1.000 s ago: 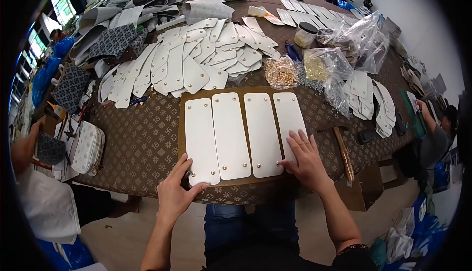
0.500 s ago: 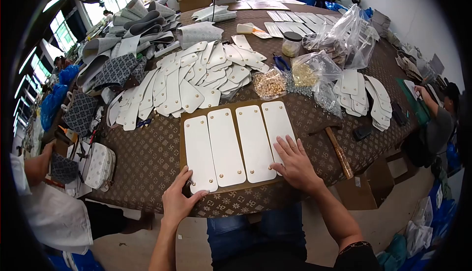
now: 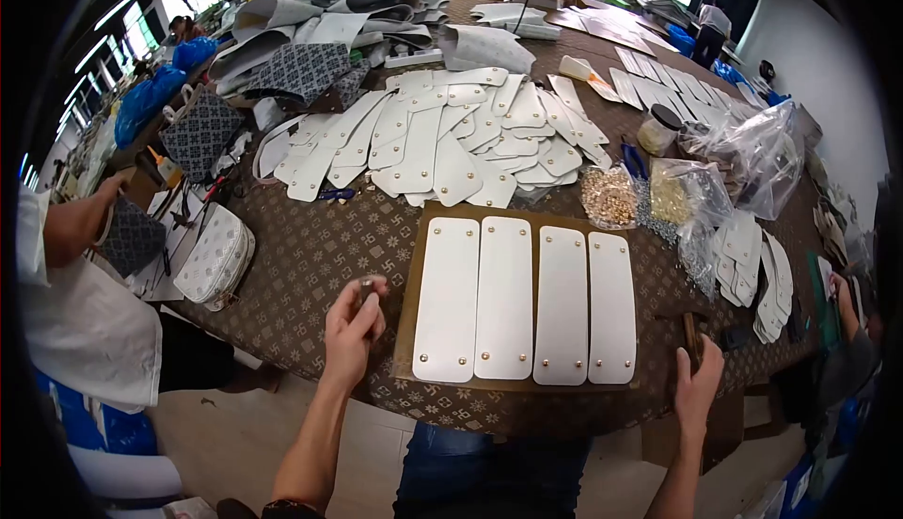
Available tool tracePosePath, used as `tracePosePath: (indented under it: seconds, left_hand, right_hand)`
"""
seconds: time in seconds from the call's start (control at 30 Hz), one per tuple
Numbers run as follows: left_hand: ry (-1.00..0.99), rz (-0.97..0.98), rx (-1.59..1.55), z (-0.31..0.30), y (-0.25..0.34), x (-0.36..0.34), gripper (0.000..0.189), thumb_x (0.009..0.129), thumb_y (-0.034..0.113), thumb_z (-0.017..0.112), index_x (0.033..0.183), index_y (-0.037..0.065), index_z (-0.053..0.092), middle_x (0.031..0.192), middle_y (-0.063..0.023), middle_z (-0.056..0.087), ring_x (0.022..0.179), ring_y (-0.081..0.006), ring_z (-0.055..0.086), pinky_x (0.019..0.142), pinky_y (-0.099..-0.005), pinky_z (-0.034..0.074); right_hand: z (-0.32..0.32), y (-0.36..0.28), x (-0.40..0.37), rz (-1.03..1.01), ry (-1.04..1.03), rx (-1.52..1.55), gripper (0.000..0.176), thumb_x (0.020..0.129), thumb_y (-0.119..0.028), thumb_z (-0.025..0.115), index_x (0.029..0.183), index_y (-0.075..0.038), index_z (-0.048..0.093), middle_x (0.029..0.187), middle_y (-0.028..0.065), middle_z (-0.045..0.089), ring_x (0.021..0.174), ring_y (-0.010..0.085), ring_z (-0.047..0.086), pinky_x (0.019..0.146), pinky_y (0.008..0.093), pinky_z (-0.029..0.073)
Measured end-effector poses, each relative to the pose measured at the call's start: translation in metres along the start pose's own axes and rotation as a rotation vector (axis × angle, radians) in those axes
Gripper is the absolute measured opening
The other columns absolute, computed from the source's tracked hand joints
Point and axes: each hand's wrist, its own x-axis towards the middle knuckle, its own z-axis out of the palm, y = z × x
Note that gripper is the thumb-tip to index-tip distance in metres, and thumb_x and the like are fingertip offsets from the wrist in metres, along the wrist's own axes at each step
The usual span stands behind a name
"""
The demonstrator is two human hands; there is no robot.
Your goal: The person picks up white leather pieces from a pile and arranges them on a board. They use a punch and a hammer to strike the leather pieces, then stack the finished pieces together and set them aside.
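Observation:
My left hand (image 3: 352, 331) is closed left of the board, with a small dark metal piece (image 3: 367, 287) between thumb and fingers; its exact kind is hidden. My right hand (image 3: 697, 383) grips a hammer (image 3: 693, 335) by its wooden handle, at the board's right side near the table edge. Between the hands lies a flat brown board (image 3: 406, 335). Several white rounded strips rest on it side by side, such as the left strip (image 3: 446, 298) and the right strip (image 3: 611, 307). Brass-coloured rivets show at their ends. Neither hand touches the strips.
Beyond the board spreads a heap of white riveted pieces (image 3: 414, 147). Bags of rivets (image 3: 609, 196), a lidded jar (image 3: 658, 130) and blue-handled pliers (image 3: 633, 159) sit at back right. A white patterned case (image 3: 214, 257) stands at left, near another person's arm (image 3: 80, 227).
My right hand has left the strips and taken up the hammer. My left hand has lifted off the board's corner and now holds a small metal piece. The view has turned left.

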Motion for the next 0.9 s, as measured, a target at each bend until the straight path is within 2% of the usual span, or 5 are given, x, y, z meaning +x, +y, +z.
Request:
tracePosePath:
  seconds: [0.3, 0.4, 0.43, 0.57, 0.9]
  left_hand:
    - [-0.049, 0.13, 0.07, 0.039, -0.025, 0.129, 0.032, 0.106, 0.011, 0.065, 0.136, -0.002, 0.063, 0.114, -0.0054, 0.072, 0.109, -0.0144, 0.071, 0.093, -0.0274, 0.055]
    - [-0.101, 0.147, 0.132, 0.042, -0.033, 0.143, 0.031, 0.106, 0.008, 0.065, 0.134, -0.002, 0.064, 0.112, -0.0056, 0.074, 0.107, -0.0139, 0.072, 0.095, -0.0264, 0.055]
    - [-0.146, 0.145, 0.159, 0.043, -0.034, 0.145, 0.031, 0.106, 0.008, 0.065, 0.135, -0.003, 0.063, 0.113, -0.0057, 0.074, 0.107, -0.0135, 0.071, 0.096, -0.0258, 0.055]
    - [-0.166, 0.118, 0.186, 0.042, -0.044, 0.153, 0.03, 0.105, 0.008, 0.067, 0.132, -0.005, 0.065, 0.107, -0.0045, 0.075, 0.103, -0.0105, 0.071, 0.093, -0.023, 0.055]
    - [-0.261, 0.223, 0.418, 0.044, -0.047, 0.148, 0.024, 0.105, 0.008, 0.065, 0.126, -0.005, 0.066, 0.107, -0.0059, 0.076, 0.102, -0.0082, 0.069, 0.091, -0.0242, 0.054]
  right_hand:
    - [-0.01, 0.056, 0.01, 0.14, -0.195, -0.032, 0.04, 0.105, -0.028, 0.064, 0.128, 0.005, 0.058, 0.111, 0.019, 0.055, 0.1, 0.0338, 0.057, 0.092, 0.0443, 0.047]
    - [-0.011, 0.06, 0.015, -0.011, -0.105, 0.024, 0.032, 0.106, -0.023, 0.062, 0.123, 0.004, 0.061, 0.094, 0.0115, 0.057, 0.082, 0.0235, 0.057, 0.077, 0.0379, 0.047]
    - [-0.012, 0.055, 0.015, 0.182, -0.151, 0.225, 0.028, 0.107, -0.022, 0.061, 0.12, 0.003, 0.062, 0.087, 0.0068, 0.055, 0.075, 0.0174, 0.054, 0.07, 0.0333, 0.044]
    - [-0.008, -0.01, 0.016, 0.362, -0.187, 0.683, 0.018, 0.109, -0.02, 0.059, 0.109, -0.002, 0.061, 0.074, -0.0044, 0.049, 0.06, 0.0036, 0.043, 0.054, 0.0238, 0.033]
    - [0.018, -0.177, 0.027, 0.104, -0.599, 0.975, 0.007, 0.105, -0.005, 0.059, 0.11, -0.002, 0.057, 0.069, -0.0018, 0.053, 0.053, 0.004, 0.047, 0.049, 0.0228, 0.038]
